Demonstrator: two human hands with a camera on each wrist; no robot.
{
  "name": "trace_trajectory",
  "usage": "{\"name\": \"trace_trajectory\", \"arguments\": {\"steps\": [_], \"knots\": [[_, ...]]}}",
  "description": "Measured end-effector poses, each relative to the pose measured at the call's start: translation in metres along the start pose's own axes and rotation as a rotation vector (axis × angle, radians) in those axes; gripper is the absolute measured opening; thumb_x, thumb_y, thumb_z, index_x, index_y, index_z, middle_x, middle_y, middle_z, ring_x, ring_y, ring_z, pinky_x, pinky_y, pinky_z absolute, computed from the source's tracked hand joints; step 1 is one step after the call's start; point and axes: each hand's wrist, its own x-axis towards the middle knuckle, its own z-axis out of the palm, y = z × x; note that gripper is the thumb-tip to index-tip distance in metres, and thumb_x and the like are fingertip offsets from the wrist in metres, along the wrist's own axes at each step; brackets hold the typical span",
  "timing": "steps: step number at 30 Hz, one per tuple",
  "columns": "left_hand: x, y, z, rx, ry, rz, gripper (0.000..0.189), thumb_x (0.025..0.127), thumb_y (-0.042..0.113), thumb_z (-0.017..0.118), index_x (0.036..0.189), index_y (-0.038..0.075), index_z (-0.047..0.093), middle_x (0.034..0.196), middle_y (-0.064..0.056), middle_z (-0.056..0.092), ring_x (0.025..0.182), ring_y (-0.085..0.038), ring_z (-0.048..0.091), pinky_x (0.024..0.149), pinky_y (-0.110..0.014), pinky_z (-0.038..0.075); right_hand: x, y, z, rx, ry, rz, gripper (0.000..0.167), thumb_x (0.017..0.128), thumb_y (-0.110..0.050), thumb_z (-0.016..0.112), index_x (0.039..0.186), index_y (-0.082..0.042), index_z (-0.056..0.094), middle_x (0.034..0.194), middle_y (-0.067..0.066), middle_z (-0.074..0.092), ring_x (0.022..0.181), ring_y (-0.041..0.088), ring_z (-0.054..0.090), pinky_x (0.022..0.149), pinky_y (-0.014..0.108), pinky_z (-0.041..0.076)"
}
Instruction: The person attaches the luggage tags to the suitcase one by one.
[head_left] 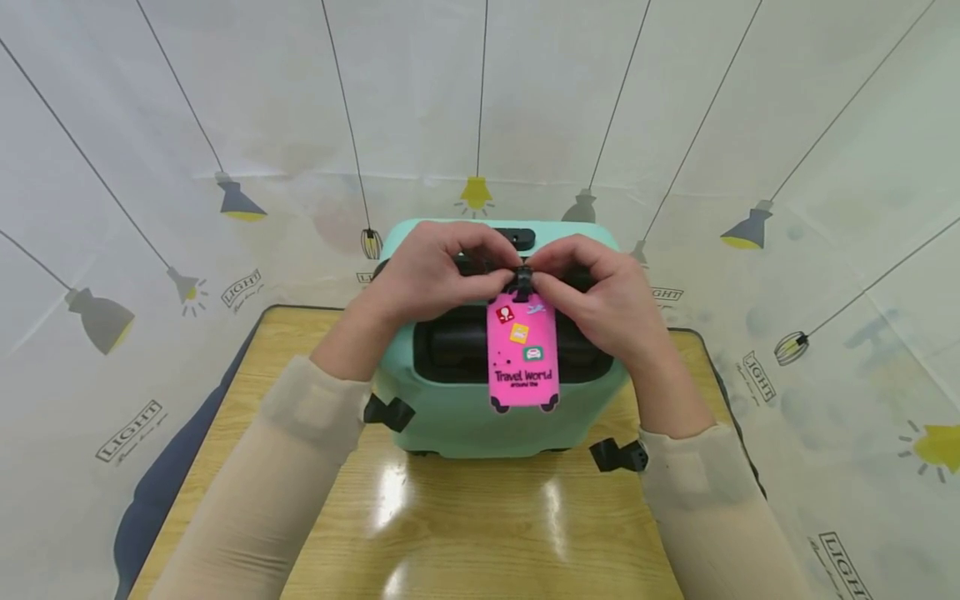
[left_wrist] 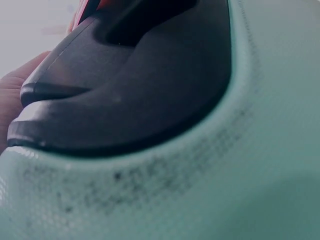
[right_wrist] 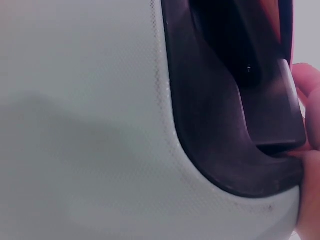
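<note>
A mint-green suitcase [head_left: 480,429] stands on the wooden table. Over its black handle [head_left: 450,337] hangs a pink luggage tag [head_left: 519,346] printed with "Travel World" and small stickers. The tag's black strap [head_left: 523,282] is pinched from one side by my left hand [head_left: 438,271] and from the other by my right hand [head_left: 609,292], thumbs and fingertips meeting there. Up close in the left wrist view are the black handle part [left_wrist: 150,95] and scuffed green shell [left_wrist: 270,150]. The right wrist view has the handle's other end [right_wrist: 215,125], with some fingers [right_wrist: 312,105] beyond it.
Behind the suitcase rises a pale cloth backdrop [head_left: 420,100] printed with hanging lamps. The wooden table [head_left: 480,525] has a dark rim, and light glints off its top. A black bracket [head_left: 390,412] sticks out at the left cuff, another bracket [head_left: 618,456] at the right.
</note>
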Motion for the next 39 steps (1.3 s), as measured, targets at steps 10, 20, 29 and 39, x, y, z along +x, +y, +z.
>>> {"name": "trace_trajectory", "arguments": {"steps": [10, 20, 29, 39], "knots": [[0.0004, -0.0005, 0.0000, 0.007, -0.013, 0.068, 0.012, 0.095, 0.001, 0.080, 0.106, 0.004, 0.082, 0.098, -0.006, 0.080, 0.083, -0.014, 0.070, 0.081, -0.028, 0.058, -0.0006, 0.0014, -0.0001, -0.017, -0.018, -0.026, 0.012, 0.101, -0.006, 0.077, 0.112, -0.008, 0.080, 0.107, 0.008, 0.078, 0.102, 0.012, 0.064, 0.089, 0.023, 0.051], [0.0019, -0.0001, -0.0007, 0.032, -0.047, 0.009, 0.014, 0.096, 0.005, 0.080, 0.110, 0.005, 0.078, 0.105, -0.007, 0.077, 0.089, -0.016, 0.070, 0.083, -0.034, 0.059, 0.0004, 0.0019, 0.0000, -0.034, -0.005, -0.017, 0.013, 0.102, -0.008, 0.077, 0.114, -0.009, 0.080, 0.108, 0.007, 0.078, 0.101, 0.010, 0.064, 0.089, 0.024, 0.051], [0.0025, -0.0010, -0.0011, 0.053, -0.052, 0.052, 0.010, 0.099, 0.005, 0.077, 0.108, 0.007, 0.078, 0.104, -0.006, 0.076, 0.095, -0.018, 0.066, 0.084, -0.034, 0.055, 0.0000, -0.0002, -0.0005, -0.059, -0.029, 0.005, 0.013, 0.102, -0.012, 0.078, 0.114, -0.010, 0.080, 0.108, 0.005, 0.078, 0.101, 0.012, 0.063, 0.087, 0.024, 0.051], [0.0014, -0.0014, 0.0002, 0.046, -0.044, 0.010, 0.015, 0.098, 0.006, 0.079, 0.112, 0.005, 0.078, 0.107, -0.008, 0.078, 0.097, -0.016, 0.071, 0.080, -0.034, 0.057, -0.0011, 0.0002, 0.0003, -0.051, -0.012, 0.003, 0.014, 0.102, -0.010, 0.078, 0.116, -0.008, 0.079, 0.110, 0.008, 0.079, 0.102, 0.011, 0.064, 0.088, 0.023, 0.051]]}}
